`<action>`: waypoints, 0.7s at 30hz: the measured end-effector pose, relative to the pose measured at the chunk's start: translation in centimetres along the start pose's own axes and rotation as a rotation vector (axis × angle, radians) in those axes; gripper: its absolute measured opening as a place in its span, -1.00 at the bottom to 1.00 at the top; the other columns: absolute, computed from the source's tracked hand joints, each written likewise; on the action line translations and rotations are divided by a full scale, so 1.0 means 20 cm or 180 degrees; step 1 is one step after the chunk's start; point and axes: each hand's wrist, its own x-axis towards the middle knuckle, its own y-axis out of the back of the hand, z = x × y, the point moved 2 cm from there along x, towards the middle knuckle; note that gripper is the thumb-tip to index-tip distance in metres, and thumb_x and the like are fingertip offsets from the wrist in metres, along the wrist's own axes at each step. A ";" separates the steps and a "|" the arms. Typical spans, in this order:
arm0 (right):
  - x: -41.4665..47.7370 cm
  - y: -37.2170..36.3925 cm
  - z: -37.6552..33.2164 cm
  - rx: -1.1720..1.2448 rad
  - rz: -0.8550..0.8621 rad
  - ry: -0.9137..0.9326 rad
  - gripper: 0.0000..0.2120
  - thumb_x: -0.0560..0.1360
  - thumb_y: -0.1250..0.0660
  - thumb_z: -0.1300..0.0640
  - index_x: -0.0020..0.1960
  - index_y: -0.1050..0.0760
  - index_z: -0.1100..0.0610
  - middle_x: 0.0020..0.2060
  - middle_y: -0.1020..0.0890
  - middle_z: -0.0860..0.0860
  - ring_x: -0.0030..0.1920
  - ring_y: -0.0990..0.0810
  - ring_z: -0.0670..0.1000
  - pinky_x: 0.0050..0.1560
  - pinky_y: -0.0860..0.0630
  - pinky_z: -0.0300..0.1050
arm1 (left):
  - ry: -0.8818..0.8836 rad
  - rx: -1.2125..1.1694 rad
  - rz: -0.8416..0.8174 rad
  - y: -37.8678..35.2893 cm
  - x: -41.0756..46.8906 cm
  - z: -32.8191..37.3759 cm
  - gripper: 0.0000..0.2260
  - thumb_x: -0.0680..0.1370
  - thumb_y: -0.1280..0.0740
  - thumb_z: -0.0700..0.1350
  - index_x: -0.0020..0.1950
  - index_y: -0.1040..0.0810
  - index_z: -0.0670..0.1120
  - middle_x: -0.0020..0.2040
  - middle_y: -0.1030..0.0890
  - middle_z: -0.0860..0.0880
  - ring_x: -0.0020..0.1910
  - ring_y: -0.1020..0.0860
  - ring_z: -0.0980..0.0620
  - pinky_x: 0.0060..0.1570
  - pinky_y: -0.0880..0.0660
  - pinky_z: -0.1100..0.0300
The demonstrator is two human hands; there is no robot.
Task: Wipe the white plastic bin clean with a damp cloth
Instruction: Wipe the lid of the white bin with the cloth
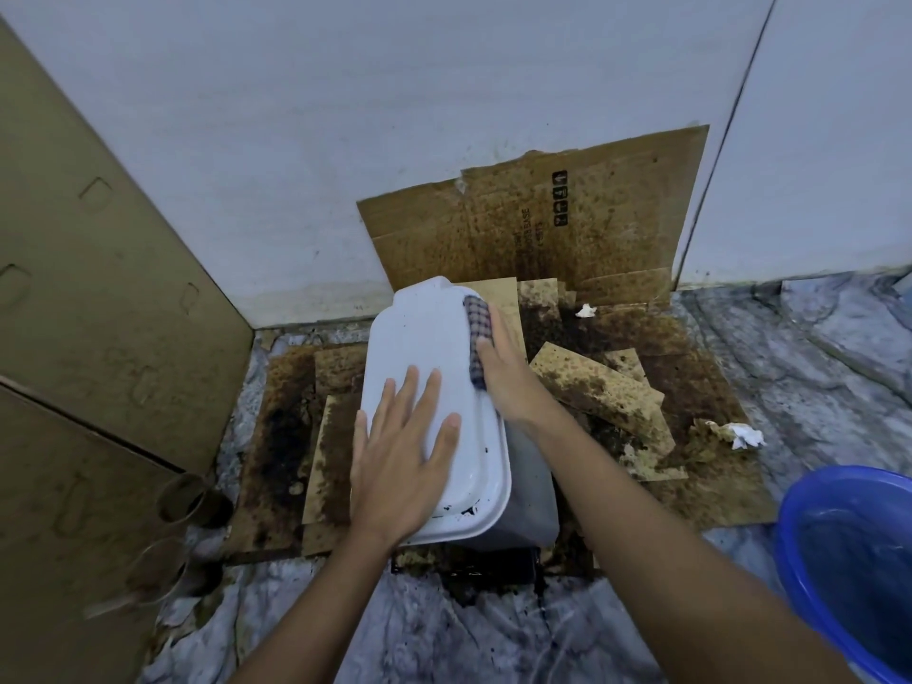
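Both forearms reach in from below. Left hand lies flat on the white plastic bin, fingers spread apart, gripping nothing. Right hand presses a checked cloth against the bin's right edge, fingers together over the cloth. Bin stands on stained cardboard on the floor, near the wall; dark specks mark its near rim. Crumpled tissues lie to the right. Blue basin sits at the right edge, well apart.
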 end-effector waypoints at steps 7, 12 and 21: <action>0.47 0.02 0.19 0.0150 -0.0299 -0.0071 -0.16 0.41 0.04 -0.44 0.63 0.00 -0.17 0.63 -0.12 -0.11 0.41 -0.29 -0.17 0.50 -0.10 0.01 | -0.0012 -0.0062 -0.0010 -0.01 0.01 -0.01 -0.47 0.61 0.15 0.38 0.58 0.11 0.37 0.61 0.19 0.32 0.57 0.28 0.27 0.56 0.30 -0.05; 0.11 0.00 -0.01 -0.0037 0.0063 -0.0100 -0.40 0.69 0.09 -0.17 0.66 0.14 -0.05 0.65 0.05 -0.08 0.64 0.08 -0.04 0.63 0.07 0.07 | -0.0011 -0.0032 -0.0048 0.00 0.01 -0.01 -0.46 0.60 0.17 0.39 0.58 0.12 0.37 0.61 0.19 0.30 0.58 0.27 0.25 0.57 0.28 -0.08; -0.51 -0.09 0.05 -0.0029 -0.0135 -0.0051 -0.43 0.73 0.09 -0.08 0.64 0.27 -0.06 0.62 0.25 -0.21 0.49 0.27 -0.42 0.22 0.25 -0.71 | -0.0044 0.0019 -0.0045 -0.01 0.00 -0.02 -0.48 0.63 0.16 0.36 0.59 0.14 0.35 0.62 0.18 0.28 0.59 0.27 0.23 0.56 0.29 -0.08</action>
